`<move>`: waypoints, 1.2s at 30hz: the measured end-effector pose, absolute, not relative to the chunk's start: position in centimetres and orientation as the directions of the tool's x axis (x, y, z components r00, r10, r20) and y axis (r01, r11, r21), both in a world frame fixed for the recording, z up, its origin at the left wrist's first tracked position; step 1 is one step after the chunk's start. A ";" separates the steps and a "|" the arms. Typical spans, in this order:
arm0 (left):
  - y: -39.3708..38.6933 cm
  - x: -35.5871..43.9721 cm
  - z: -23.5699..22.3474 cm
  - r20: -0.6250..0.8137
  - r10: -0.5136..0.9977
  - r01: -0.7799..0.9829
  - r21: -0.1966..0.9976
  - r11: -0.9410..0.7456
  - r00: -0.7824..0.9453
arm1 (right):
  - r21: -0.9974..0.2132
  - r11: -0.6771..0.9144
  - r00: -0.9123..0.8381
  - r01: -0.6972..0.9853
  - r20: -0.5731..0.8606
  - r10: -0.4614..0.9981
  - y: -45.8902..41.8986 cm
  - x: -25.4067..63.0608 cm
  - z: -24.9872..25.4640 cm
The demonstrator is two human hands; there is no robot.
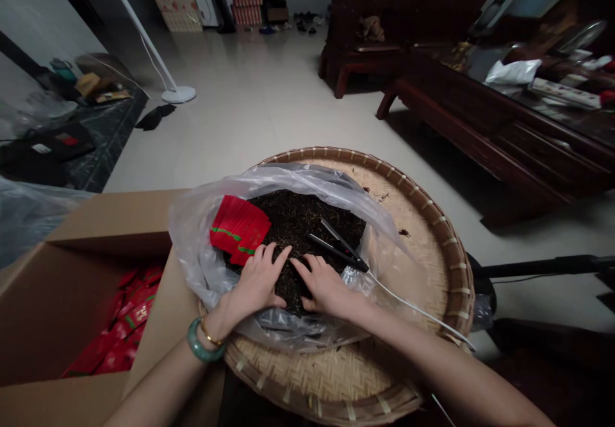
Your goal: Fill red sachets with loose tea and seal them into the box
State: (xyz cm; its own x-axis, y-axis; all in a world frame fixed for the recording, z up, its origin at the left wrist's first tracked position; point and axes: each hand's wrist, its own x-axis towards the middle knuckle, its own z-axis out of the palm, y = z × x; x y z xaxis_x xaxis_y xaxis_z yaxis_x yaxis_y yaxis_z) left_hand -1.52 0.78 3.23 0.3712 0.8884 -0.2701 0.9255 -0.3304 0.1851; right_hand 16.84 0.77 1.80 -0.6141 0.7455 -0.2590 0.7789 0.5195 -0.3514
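My left hand rests on dark loose tea leaves, fingers spread, beside a fanned stack of red packets with green bands. Its fingertips are close to the lowest packet; whether they touch it I cannot tell. My right hand faces it over the leaves, fingers and thumb apart, with nothing visible in it. Just beyond lies a black hair straightener, its arms parted and a white cord trailing right. Leaves, packets and straightener lie in a clear plastic bag with its mouth spread wide.
The bag sits on a round woven bamboo tray with scattered leaf bits. At left stands an open cardboard box holding many red packets. A dark wooden table is at right, and a white stand is on the floor behind.
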 end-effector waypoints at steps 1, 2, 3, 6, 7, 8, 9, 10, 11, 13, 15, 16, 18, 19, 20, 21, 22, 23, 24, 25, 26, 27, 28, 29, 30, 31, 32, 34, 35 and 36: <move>0.8 -1.5 3.3 -0.281 0.884 0.925 0.181 -0.334 0.375 | -0.359 0.514 -0.613 0.779 -0.265 0.744 0.8 16.8 1.6; 0.9 -1.4 3.3 -0.292 0.877 0.923 0.182 -0.340 0.380 | -0.371 0.503 -0.611 0.780 -0.282 0.740 0.8 16.8 1.6; 0.9 -1.4 3.4 -0.304 0.870 0.920 0.188 -0.343 0.387 | -0.388 0.488 -0.609 0.782 -0.306 0.732 0.9 16.8 1.5; 1.0 -1.4 3.4 -0.330 0.855 0.913 0.230 -0.338 0.400 | -0.443 0.448 -0.611 0.777 -0.356 0.707 0.9 17.0 1.8; 1.0 -1.4 3.3 -0.329 0.856 0.911 0.243 -0.332 0.400 | -0.452 0.443 -0.611 0.774 -0.355 0.707 0.9 17.0 2.0; 0.9 -1.4 3.2 -0.319 0.859 0.909 0.257 -0.328 0.400 | -0.455 0.441 -0.611 0.774 -0.350 0.710 0.9 17.1 2.1; 0.9 -1.4 3.0 -0.303 0.864 0.905 0.273 -0.326 0.402 | -0.459 0.436 -0.608 0.774 -0.346 0.715 0.9 17.0 2.1; 0.8 -1.4 2.7 -0.284 0.870 0.901 0.289 -0.323 0.403 | -0.468 0.424 -0.602 0.775 -0.346 0.720 0.8 16.9 2.0; 0.8 -1.3 2.5 -0.267 0.877 0.898 0.305 -0.318 0.401 | -0.483 0.401 -0.591 0.779 -0.349 0.727 0.7 16.8 1.8; 0.8 -1.3 2.0 -0.241 0.885 0.890 0.334 -0.309 0.398 | -0.540 0.337 -0.565 0.772 -0.337 0.753 0.7 16.4 1.3; 1.1 -1.4 1.6 -0.233 0.883 0.879 0.364 -0.309 0.407 | -0.632 0.270 -0.541 0.726 -0.284 0.791 0.8 16.1 0.6; 1.3 -1.5 1.5 -0.227 0.880 0.868 0.384 -0.314 0.418 | -0.682 0.239 -0.527 0.691 -0.250 0.812 1.0 16.0 0.2; 1.9 -1.8 1.5 -0.208 0.872 0.839 0.438 -0.322 0.443 | -0.766 0.187 -0.492 0.615 -0.188 0.850 1.5 15.8 -0.1; 2.3 -1.9 1.6 -0.193 0.872 0.822 0.472 -0.320 0.451 | -0.793 0.166 -0.470 0.585 -0.165 0.867 1.9 15.7 -0.1; 2.7 -2.1 1.8 -0.173 0.873 0.800 0.509 -0.317 0.457 | -0.814 0.153 -0.452 0.561 -0.146 0.880 2.3 15.7 0.0; 3.1 -2.3 2.1 -0.154 0.877 0.777 0.549 -0.307 0.455 | -0.829 0.149 -0.439 0.538 -0.125 0.890 2.7 15.6 0.3; 3.6 -2.5 2.4 -0.133 0.884 0.752 0.591 -0.292 0.448 | -0.843 0.153 -0.432 0.516 -0.102 0.896 3.1 15.6 0.7; 4.1 -2.8 2.7 -0.113 0.892 0.724 0.633 -0.276 0.438 | -0.856 0.156 -0.426 0.493 -0.081 0.901 3.6 15.5 1.2; 4.5 -3.2 3.2 -0.095 0.902 0.696 0.672 -0.254 0.421 | -0.872 0.150 -0.417 0.467 -0.068 0.906 4.0 15.5 1.7; 5.0 -3.5 3.6 -0.084 0.915 0.668 0.710 -0.224 0.396 | -0.892 0.127 -0.406 0.435 -0.068 0.912 4.4 15.5 2.3; 5.4 -3.9 4.1 -0.087 0.923 0.631 0.753 -0.185 0.375 | -0.917 0.081 -0.398 0.390 -0.089 0.913 4.7 15.6 2.8; 5.7 -4.3 4.6 -0.099 0.930 0.584 0.800 -0.137 0.354 | -0.943 0.010 -0.398 0.332 -0.130 0.908 5.0 15.6 3.4; 6.0 -4.7 5.0 -0.112 0.934 0.520 0.850 -0.087 0.340 | -0.962 -0.079 -0.406 0.263 -0.184 0.895 5.3 15.7 3.8; 6.1 -4.9 5.4 -0.122 0.932 0.443 0.895 -0.045 0.341 | -0.967 -0.177 -0.421 0.185 -0.241 0.875 5.5 15.7 4.2; 6.2 -5.0 5.8 -0.129 0.934 0.372 0.928 -0.004 0.332 | -0.956 -0.275 -0.434 0.106 -0.293 0.852 5.7 15.8 4.4; 6.2 -5.0 6.1 -0.148 0.938 0.317 0.947 0.044 0.312 | -0.930 -0.367 -0.445 0.029 -0.341 0.828 5.8 15.8 4.6; 6.1 -4.8 6.2 -0.187 0.941 0.279 0.954 0.106 0.282 | -0.892 -0.449 -0.450 -0.044 -0.384 0.806 5.9 15.8 4.6; 5.6 -4.0 6.1 -0.306 0.931 0.206 0.942 0.266 0.198 | -0.798 -0.579 -0.459 -0.169 -0.456 0.762 5.7 15.6 4.3; 5.2 -3.5 5.9 -0.369 0.917 0.131 0.927 0.351 0.152 | -0.752 -0.624 -0.465 -0.213 -0.484 0.741 5.5 15.4 4.2; 4.9 -2.9 5.5 -0.427 0.897 0.026 0.904 0.427 0.117 | -0.720 -0.651 -0.466 -0.241 -0.502 0.728 5.2 15.1 4.0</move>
